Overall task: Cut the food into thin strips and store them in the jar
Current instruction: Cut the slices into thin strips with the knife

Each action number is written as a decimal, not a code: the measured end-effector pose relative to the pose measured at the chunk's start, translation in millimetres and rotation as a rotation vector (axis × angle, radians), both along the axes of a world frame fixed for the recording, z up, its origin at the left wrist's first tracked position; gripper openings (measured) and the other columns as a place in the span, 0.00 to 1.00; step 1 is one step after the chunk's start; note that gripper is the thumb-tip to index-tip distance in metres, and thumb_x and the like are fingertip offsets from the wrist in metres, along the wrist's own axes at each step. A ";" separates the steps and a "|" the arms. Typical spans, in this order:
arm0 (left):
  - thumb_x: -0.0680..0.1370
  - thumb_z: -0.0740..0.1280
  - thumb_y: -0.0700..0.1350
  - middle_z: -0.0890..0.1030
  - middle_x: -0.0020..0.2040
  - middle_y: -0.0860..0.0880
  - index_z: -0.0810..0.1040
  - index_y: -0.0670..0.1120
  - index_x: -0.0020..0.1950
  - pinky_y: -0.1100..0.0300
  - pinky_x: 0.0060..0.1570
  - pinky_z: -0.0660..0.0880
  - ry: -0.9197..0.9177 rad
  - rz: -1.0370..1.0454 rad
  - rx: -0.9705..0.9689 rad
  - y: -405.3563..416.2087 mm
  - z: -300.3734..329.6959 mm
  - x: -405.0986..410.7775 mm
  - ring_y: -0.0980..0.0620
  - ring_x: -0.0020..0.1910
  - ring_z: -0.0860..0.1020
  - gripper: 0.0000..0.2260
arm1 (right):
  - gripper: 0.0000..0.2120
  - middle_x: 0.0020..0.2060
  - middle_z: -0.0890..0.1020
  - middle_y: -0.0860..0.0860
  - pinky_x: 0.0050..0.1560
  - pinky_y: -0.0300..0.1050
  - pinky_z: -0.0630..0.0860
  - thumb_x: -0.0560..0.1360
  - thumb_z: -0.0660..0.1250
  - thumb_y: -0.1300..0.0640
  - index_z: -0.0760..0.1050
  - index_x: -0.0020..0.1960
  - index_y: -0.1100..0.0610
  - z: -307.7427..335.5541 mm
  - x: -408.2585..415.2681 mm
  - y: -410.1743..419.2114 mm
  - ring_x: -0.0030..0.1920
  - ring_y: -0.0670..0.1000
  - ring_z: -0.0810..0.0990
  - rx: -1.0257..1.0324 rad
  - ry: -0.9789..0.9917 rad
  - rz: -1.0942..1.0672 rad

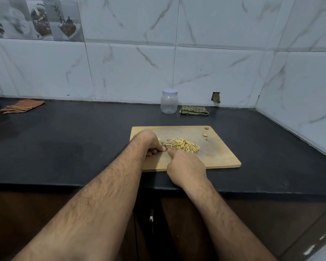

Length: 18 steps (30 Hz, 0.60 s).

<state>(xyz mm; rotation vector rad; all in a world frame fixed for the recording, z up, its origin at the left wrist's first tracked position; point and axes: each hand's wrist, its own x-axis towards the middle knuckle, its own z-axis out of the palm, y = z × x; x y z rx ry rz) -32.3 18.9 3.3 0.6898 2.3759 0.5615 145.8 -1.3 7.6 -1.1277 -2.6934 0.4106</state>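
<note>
Strips (184,146) lie heaped near the middle of the board (220,155), just right of both hands, their long axes running mostly from near-left to far-right. The left hand (149,142) sits at the heap's left edge with its fingers curled down on something small, seemingly the last uncut bit of food, though too little shows to be sure. The right hand (184,166) is nearer the person, just below the heap, fingers curled and forefinger stretched toward a dark sliver (165,147) between the hands that may be a knife blade; its grip is hidden, so I cannot tell what it holds. The jar (169,101) stands upright with its lid on at the back of the counter (73,147), straight beyond the board and well apart from it, a folded green cloth (193,110) just beside it. A few scraps (205,134) lie near the board's far right corner. An orange cloth (23,106) rests far left against the marble-tiled wall.
</note>
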 end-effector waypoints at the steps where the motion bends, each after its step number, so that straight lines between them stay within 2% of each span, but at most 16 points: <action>1: 0.75 0.74 0.52 0.74 0.30 0.51 0.73 0.46 0.37 0.62 0.40 0.73 -0.001 0.001 0.003 -0.3 0.3 0.3 0.55 0.30 0.70 0.15 | 0.29 0.65 0.76 0.50 0.52 0.47 0.72 0.77 0.58 0.62 0.65 0.76 0.45 0.2 0.5 -0.9 0.63 0.54 0.75 0.000 -0.005 0.000; 7: 0.75 0.74 0.53 0.74 0.31 0.51 0.75 0.47 0.39 0.62 0.39 0.73 0.004 0.003 -0.004 -2.8 3.4 2.0 0.55 0.31 0.71 0.14 | 0.27 0.64 0.78 0.51 0.53 0.48 0.74 0.78 0.57 0.61 0.65 0.75 0.44 -8.0 16.1 -5.2 0.62 0.54 0.76 -0.035 0.004 -0.021; 11: 0.74 0.75 0.53 0.75 0.33 0.51 0.76 0.46 0.39 0.62 0.38 0.73 0.038 -0.012 0.012 -4.9 3.8 4.9 0.54 0.31 0.72 0.13 | 0.28 0.67 0.76 0.50 0.57 0.48 0.74 0.78 0.56 0.60 0.64 0.76 0.44 -8.1 14.8 -3.7 0.64 0.54 0.74 -0.069 0.030 -0.034; 18: 0.74 0.75 0.53 0.76 0.36 0.50 0.76 0.46 0.41 0.60 0.43 0.75 0.091 -0.028 0.011 -4.4 6.5 10.2 0.53 0.35 0.73 0.13 | 0.29 0.69 0.74 0.48 0.59 0.48 0.73 0.78 0.57 0.60 0.61 0.77 0.42 -6.0 11.8 -3.1 0.66 0.53 0.73 -0.075 0.022 -0.045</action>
